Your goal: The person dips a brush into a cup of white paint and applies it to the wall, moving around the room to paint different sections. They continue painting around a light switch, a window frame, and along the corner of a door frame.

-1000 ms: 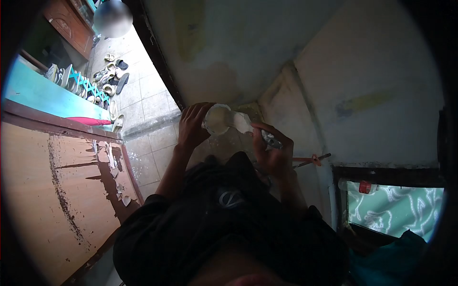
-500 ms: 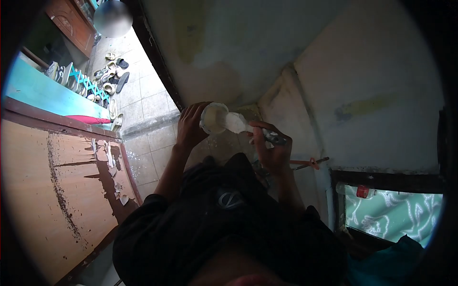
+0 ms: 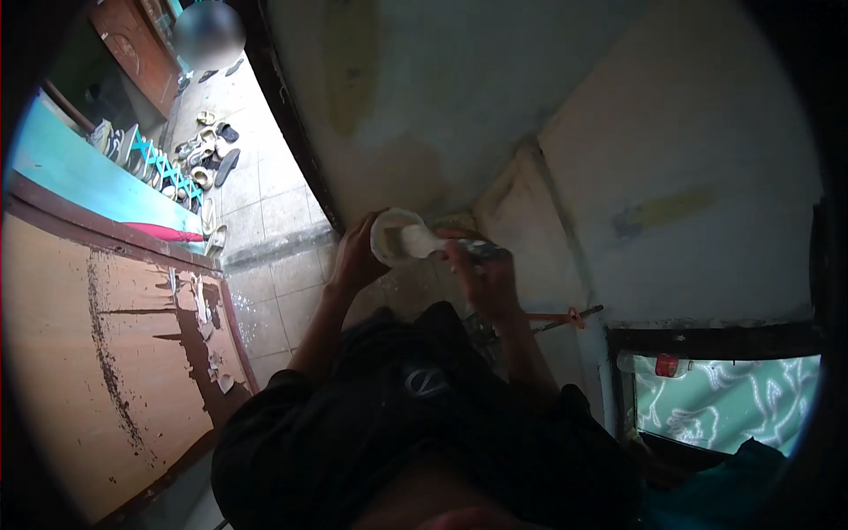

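A white paint cup sits in front of my chest with its mouth turned up toward me and pale paint inside. My left hand is closed around its left side. My right hand grips the handle of a paintbrush from the right. The brush's white-coated head reaches into the cup over its right rim. Paint marks show on the handle, and the cup's underside is hidden.
Patched walls meet in a corner ahead. A peeling wooden door stands at left. Shoes lie on the tiled floor outside the doorway, where a person is. An orange-handled tool lies at right, near a window with a green curtain.
The brush head has moved left and deeper into the cup, with my right hand following. The cup has shifted slightly down in view.
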### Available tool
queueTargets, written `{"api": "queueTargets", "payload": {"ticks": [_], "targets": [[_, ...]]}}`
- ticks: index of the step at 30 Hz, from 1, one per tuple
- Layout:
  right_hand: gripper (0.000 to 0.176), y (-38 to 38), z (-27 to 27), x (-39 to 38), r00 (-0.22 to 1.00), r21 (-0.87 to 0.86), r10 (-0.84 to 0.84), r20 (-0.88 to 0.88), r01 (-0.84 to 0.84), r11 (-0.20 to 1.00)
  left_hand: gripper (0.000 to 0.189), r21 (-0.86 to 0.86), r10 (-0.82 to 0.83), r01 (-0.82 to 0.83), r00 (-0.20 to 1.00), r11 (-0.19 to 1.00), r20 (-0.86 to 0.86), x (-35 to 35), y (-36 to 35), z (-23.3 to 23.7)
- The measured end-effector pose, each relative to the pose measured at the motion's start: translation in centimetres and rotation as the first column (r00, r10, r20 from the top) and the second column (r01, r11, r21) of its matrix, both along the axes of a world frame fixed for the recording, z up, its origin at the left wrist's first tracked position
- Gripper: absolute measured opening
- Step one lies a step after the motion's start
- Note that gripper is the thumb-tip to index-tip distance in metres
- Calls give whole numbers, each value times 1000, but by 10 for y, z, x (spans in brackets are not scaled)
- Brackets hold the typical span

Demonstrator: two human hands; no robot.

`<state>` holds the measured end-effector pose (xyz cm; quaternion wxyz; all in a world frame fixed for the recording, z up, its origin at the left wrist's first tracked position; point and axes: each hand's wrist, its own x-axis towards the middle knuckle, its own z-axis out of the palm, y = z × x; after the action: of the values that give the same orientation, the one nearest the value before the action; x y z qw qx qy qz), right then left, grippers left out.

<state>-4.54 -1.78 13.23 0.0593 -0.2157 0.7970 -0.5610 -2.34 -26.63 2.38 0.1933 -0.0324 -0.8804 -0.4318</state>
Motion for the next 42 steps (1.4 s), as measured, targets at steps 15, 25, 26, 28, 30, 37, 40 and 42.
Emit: {"api": "queueTargets", "payload": {"ticks": [15, 25, 26, 28, 30, 37, 40, 42], "targets": [[36, -12, 107, 54, 199, -412, 955, -220, -906, 94, 80, 146, -101, 85, 989, 986, 104, 12, 9, -40], [12, -27, 131, 89, 618, -964, 741, -265, -170, -202, 59, 279, -327, 257, 913, 925, 243, 17, 41, -63], [12, -34, 132, 92, 597, -956, 748, -291, -160, -245, 61, 319, -368, 283, 896, 904, 249, 16, 65, -75], [13, -47, 126, 96, 573, -950, 761, -305, -127, -285, 63, 353, -398, 292, 875, 889, 277, 25, 84, -94], [14, -55, 118, 93, 532, -952, 795, -291, -84, -293, 66, 288, -297, 209, 904, 935, 306, 27, 46, -98], [18, -71, 101, 83, 409, -958, 889, -204, 102, -267, 85, 216, -254, 204, 939, 955, 234, 39, 31, -70], [21, -70, 116, 77, 391, -959, 902, -182, 133, -251, 84, 207, -204, 162, 958, 965, 204, 30, 12, -64], [23, -68, 125, 77, 384, -963, 909, -160, 141, -228, 82, 211, -219, 186, 965, 959, 143, 25, 13, -52]]}}
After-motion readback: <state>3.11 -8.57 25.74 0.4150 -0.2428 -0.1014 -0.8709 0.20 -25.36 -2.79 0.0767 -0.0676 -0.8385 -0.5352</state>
